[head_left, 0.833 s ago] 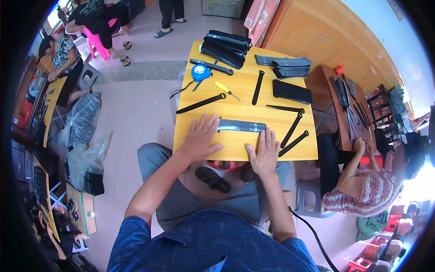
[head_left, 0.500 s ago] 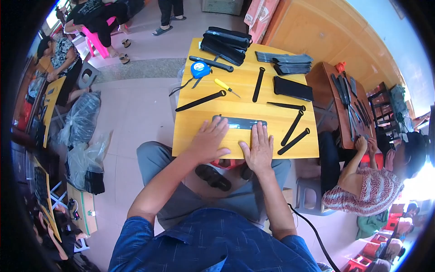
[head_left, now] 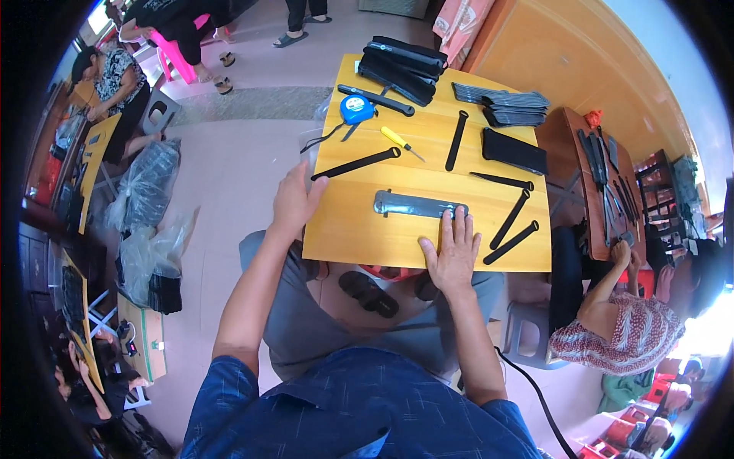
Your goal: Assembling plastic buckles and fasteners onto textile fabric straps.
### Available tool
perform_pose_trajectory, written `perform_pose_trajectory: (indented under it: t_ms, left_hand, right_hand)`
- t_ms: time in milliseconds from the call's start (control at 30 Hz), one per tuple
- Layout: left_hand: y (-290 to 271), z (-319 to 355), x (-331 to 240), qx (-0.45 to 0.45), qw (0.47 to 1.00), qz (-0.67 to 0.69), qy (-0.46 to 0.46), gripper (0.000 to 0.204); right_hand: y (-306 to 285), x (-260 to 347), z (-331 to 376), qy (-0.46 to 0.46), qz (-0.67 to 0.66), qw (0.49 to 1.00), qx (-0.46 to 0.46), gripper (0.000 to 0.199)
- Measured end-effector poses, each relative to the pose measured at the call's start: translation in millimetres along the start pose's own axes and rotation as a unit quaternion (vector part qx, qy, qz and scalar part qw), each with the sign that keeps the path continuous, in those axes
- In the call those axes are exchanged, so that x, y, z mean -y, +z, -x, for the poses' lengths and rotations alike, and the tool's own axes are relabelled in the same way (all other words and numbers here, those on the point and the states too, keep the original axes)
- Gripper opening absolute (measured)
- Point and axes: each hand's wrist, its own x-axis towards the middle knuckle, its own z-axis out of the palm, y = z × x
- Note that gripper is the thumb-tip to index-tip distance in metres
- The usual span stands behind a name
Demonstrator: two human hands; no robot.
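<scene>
A dark, shiny, flat narrow piece (head_left: 420,206) lies across the near middle of the yellow table (head_left: 352,249), with small tabs at its left end. My right hand (head_left: 453,256) rests flat at the piece's right end, fingers stretched over it. My left hand (head_left: 294,203) is at the table's left edge, fingers extended and apart, close to the left end of a black strap with a looped end (head_left: 355,164). I cannot make out anything held in it.
Beyond lie a yellow screwdriver (head_left: 397,139), a blue tape measure (head_left: 355,109), black pouches (head_left: 401,57), a folded black pouch (head_left: 514,151), a stack of dark strips (head_left: 508,105) and several black straps (head_left: 456,141). A co-worker (head_left: 612,321) sits at the right.
My left hand has left the shiny piece and moved left to the table edge. My right hand stays on the piece's right end. The whole view has shifted slightly.
</scene>
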Motion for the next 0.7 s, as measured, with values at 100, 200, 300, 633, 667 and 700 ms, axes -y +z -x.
perform_pose_trajectory:
  t_ms: [100, 200, 300, 633, 667, 700]
  left_hand:
    - [4, -13, 4, 0.11, 0.979, 0.049, -0.163, 0.045]
    - [2, -18, 3, 0.15, 0.971, 0.041, -0.183, 0.033]
    - [-4, -15, -1, 0.088, 0.981, 0.041, -0.169, 0.022]
    - [-93, 54, -131, 0.125, 0.983, 0.129, -0.025, 0.012]
    - [-96, 65, -142, 0.121, 0.984, 0.128, -0.027, 0.012]
    - [-97, 75, -151, 0.14, 0.978, 0.153, -0.002, 0.012]
  right_hand:
    - [-3, 3, 0, 0.008, -0.002, 1.0, 0.009, 0.079]
    - [-7, 8, 1, 0.009, -0.027, 1.0, -0.006, 0.079]
    - [-14, 21, 0, -0.02, -0.062, 0.997, -0.041, 0.077]
    - [-48, 91, 6, -0.19, -0.206, 0.955, -0.101, 0.078]
    - [-47, 97, 12, -0.209, -0.219, 0.948, -0.094, 0.078]
    - [-46, 101, 17, -0.228, -0.231, 0.942, -0.087, 0.077]
